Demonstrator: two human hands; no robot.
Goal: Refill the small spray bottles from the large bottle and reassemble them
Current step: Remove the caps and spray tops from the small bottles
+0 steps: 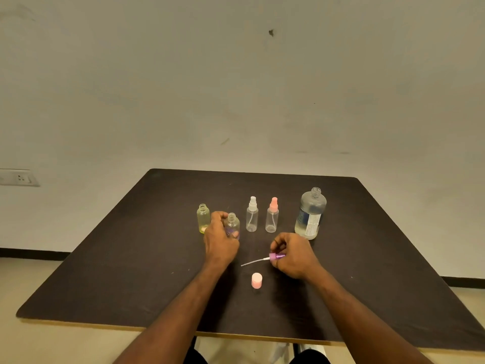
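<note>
Purple spray head [277, 256] gripped by right hand [295, 256].

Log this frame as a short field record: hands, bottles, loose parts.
left hand: grips open purple-tinted bottle
right hand: holds purple spray head, tube pointing left
yellow bottle: open, upright
assembled sprayers: white-topped, pink-topped
large bottle: uncapped, right
pink cap: loose on table
</note>
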